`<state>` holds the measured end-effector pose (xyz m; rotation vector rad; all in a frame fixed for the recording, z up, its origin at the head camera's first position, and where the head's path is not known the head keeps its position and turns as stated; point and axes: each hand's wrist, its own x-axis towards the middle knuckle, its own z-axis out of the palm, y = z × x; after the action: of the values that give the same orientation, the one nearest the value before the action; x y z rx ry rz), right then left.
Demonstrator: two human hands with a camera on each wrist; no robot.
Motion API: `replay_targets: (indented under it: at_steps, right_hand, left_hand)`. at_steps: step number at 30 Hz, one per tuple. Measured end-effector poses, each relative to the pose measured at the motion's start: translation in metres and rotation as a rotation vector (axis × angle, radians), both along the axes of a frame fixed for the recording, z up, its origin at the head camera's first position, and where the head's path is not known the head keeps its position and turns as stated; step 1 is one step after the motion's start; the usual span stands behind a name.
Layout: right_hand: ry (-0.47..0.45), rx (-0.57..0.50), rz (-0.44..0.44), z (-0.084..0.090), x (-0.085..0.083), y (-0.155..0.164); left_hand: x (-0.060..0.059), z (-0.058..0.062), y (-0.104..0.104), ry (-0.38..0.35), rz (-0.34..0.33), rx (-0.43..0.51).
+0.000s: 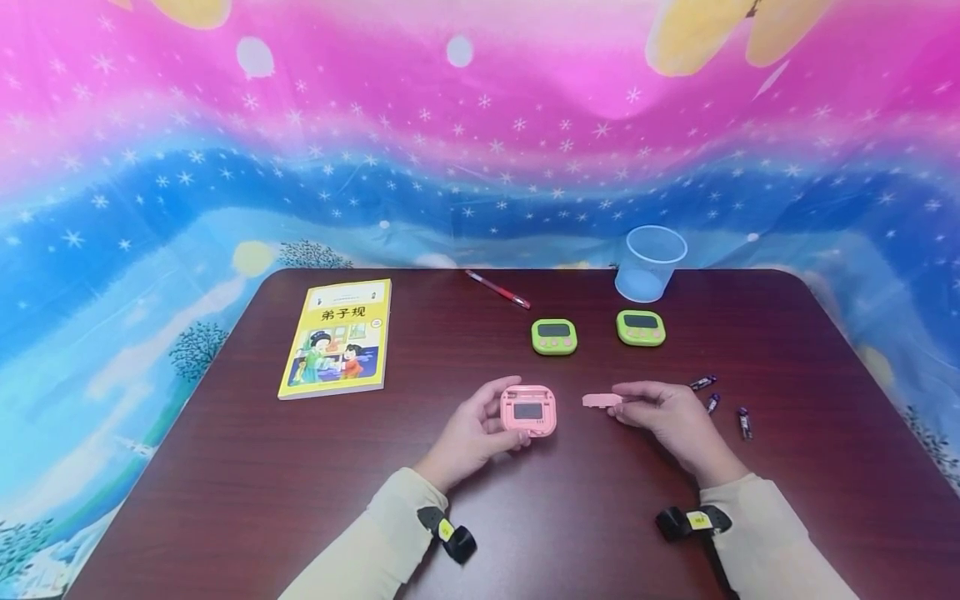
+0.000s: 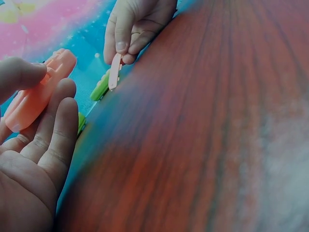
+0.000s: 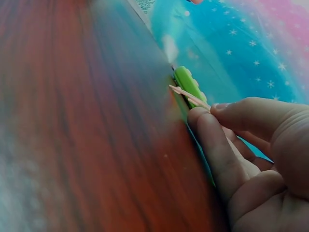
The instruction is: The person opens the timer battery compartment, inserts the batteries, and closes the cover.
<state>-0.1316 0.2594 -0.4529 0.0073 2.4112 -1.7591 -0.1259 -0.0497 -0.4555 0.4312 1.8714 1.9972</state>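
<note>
My left hand [image 1: 474, 429] holds a pink digital timer [image 1: 528, 411] between thumb and fingers, its open battery compartment facing up along the far edge. In the left wrist view the timer [image 2: 41, 92] appears edge-on, with the thumb over it and fingers beneath. To its right, my right hand [image 1: 667, 417] pinches a thin pink battery cover [image 1: 601, 401] between thumb and fingertips. The cover [image 2: 115, 72] is held apart from the timer, pointing toward it. Near the right hand lie several small dark batteries [image 1: 745, 423] on the table.
Beyond the hands, two green timers [image 1: 554, 337] [image 1: 641, 328] lie on the dark wooden table [image 1: 225, 483]. A clear plastic cup [image 1: 651, 265] stands at the back right, a red pen [image 1: 498, 289] lies at the back, and a yellow book [image 1: 337, 338] is at the left.
</note>
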Motion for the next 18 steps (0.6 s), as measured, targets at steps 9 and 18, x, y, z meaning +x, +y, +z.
replay_targets:
  at_steps: [9, 18]
  right_hand:
    - [-0.033, 0.036, -0.002, 0.002, 0.000, 0.010]
    - [-0.012, 0.082, -0.012, 0.001, -0.002, 0.011]
  left_hand:
    - [0.000, 0.000, 0.000, -0.014, -0.003, 0.016]
    - [0.000, 0.001, -0.001, -0.012, 0.002, 0.013]
